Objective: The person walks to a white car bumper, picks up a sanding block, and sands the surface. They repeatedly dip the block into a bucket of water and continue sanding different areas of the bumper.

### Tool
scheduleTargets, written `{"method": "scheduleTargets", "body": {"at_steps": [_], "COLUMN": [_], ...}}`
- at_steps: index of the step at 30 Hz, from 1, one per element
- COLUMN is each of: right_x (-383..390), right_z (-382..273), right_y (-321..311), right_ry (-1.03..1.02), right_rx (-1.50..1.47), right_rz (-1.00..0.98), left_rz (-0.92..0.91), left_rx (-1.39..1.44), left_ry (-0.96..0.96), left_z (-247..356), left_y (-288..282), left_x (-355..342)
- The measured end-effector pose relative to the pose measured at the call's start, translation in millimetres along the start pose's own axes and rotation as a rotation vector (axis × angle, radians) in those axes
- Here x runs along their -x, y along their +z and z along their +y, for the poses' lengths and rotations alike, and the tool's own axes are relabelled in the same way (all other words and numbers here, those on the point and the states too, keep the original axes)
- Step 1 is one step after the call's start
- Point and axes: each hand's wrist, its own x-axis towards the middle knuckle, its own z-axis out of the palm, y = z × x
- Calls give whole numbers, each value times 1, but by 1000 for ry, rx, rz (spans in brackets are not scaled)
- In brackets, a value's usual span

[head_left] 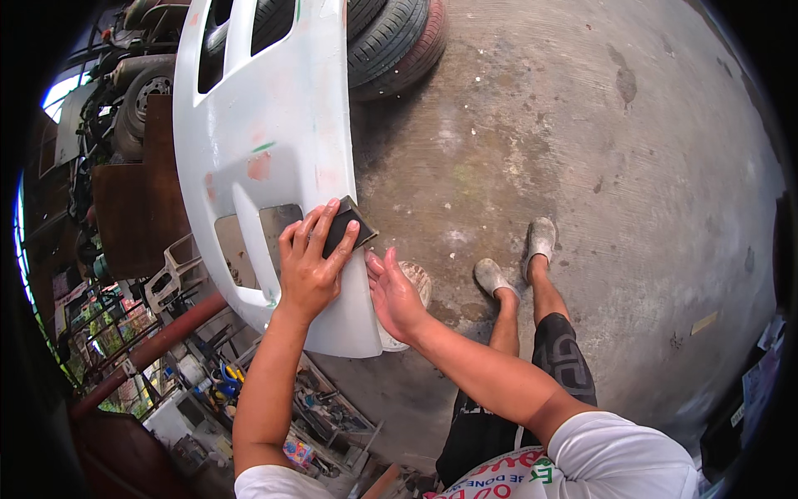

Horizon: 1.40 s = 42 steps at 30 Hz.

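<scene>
A white car bumper [287,116] stretches from the top of the view down to my hands, with reddish and green patches on its surface. My left hand [312,270] presses a black sanding block [342,224] against the bumper near its right edge, fingers spread over the block. Beside that edge is my right hand [397,298], its fingers stretched out and holding nothing. Its fingertips lie at the bumper's edge, just below the block; I cannot tell how firmly they touch.
Stacked tyres [391,54] stand beyond the bumper. A whitish bucket [416,283] sits partly hidden behind my right hand. The concrete floor [582,166] spreads to the right. A red pipe [179,339], tools and car parts crowd the left. My shoes [542,239] are on the floor.
</scene>
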Motion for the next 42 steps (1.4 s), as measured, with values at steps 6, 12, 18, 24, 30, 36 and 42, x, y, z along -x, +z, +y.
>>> {"method": "scheduleTargets", "body": {"at_steps": [6, 12, 18, 24, 30, 36, 42], "right_x": [5, 4, 7, 0, 6, 2, 4], "right_z": [-1, 3, 4, 9, 18, 3, 27], "right_y": [14, 0, 14, -8, 13, -1, 15], "right_ry": [25, -34, 13, -40, 16, -75, -129], "right_rx": [1, 120, 67, 110, 84, 26, 66], "right_rz": [-89, -15, -95, -6, -78, -32, 22], "left_rz": [174, -2, 164, 29, 295, 116, 106], "left_rx": [-174, -57, -170, 29, -168, 96, 147], "left_ry": [-243, -30, -237, -19, -175, -15, 6], "left_z": [-45, -2, -55, 4, -119, -20, -45], "left_y": [-1, -7, -6, 0, 1, 6, -4], "left_x": [-91, 0, -99, 6, -175, -47, -3]}}
